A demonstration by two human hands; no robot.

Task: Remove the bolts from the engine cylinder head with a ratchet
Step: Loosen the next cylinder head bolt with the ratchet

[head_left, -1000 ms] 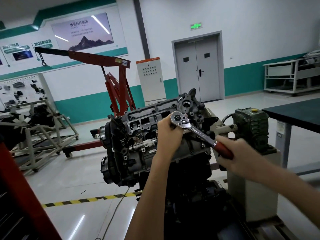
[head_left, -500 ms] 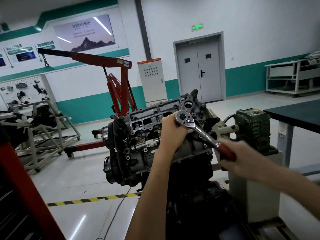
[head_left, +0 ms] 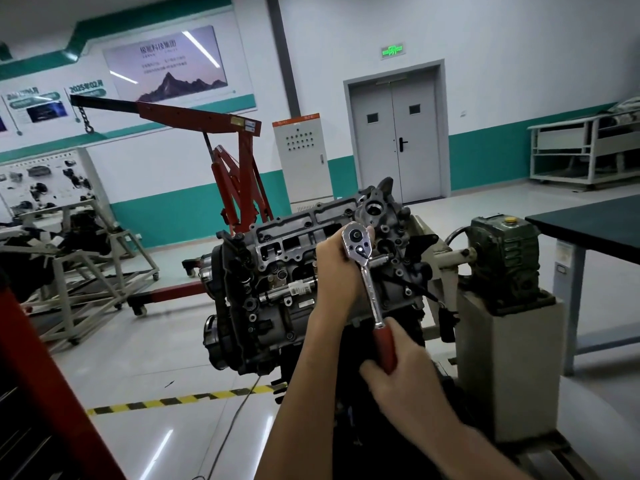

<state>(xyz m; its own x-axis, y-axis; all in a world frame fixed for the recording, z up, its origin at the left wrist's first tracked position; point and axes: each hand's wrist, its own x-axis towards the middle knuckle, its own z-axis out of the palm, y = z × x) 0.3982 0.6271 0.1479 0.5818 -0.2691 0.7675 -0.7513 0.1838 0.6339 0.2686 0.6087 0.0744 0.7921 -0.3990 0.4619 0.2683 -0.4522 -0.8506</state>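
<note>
At nine o'clock in the view a metal-framed stand point(head_left: 86, 271) carries dark engine parts, with a display board point(head_left: 45, 181) of components behind it. Toward ten o'clock a red engine hoist point(head_left: 239, 174) reaches its boom left, a chain and hook hanging from the tip. On the floor at seven o'clock runs a strip of yellow-and-black hazard tape point(head_left: 180, 398). A grey control cabinet point(head_left: 301, 157) stands against the wall at twelve o'clock.

The engine cylinder head point(head_left: 277, 258) sits at the centre, mounted on its side. The left hand point(head_left: 337, 271) is at the three o'clock side of its face, fingers curled round the head of the ratchet point(head_left: 367, 278) and holding it against the casting. What the tool's head sits on is hidden behind it. The chrome shank points down to about six o'clock. The right hand point(head_left: 405, 368) is wrapped tight round the red grip at the low end.

A grey double door point(head_left: 394, 133) lies at one o'clock. At three o'clock of the engine a green gearbox point(head_left: 502, 258) tops a pale pedestal point(head_left: 509, 368), near a dark-topped table point(head_left: 588, 223). A shelf cart point(head_left: 585, 154) stands at two o'clock.
</note>
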